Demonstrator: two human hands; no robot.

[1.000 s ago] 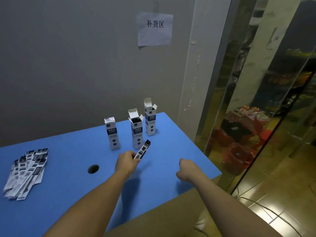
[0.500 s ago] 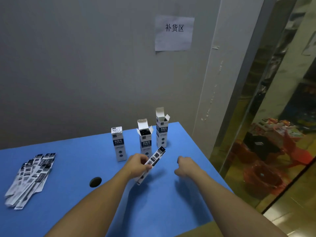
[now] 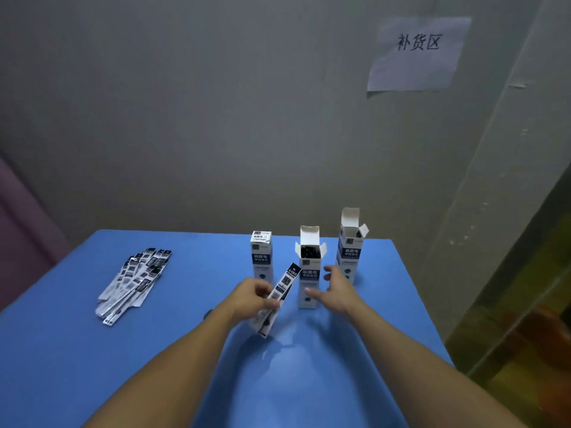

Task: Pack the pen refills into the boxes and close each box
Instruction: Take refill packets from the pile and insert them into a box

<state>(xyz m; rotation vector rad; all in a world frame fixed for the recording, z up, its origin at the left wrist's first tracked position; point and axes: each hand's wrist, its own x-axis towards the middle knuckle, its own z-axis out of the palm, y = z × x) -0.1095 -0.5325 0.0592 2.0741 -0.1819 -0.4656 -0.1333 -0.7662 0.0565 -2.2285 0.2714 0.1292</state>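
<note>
The middle box [image 3: 309, 270] stands upright with its flaps open, and I take it as my mark. Just left of it stands the closed box [image 3: 262, 257]; the slim gap between them is filled by the refill packet [image 3: 279, 299] my left hand [image 3: 251, 299] holds tilted. Right of it my right hand [image 3: 338, 291] sits spread in the gap before the far open box [image 3: 350, 245]. Far left lies the refill pile [image 3: 134, 282], with bare blue worktop [image 3: 200, 273] between. In front of it, between my forearms, the worktop is clear.
</note>
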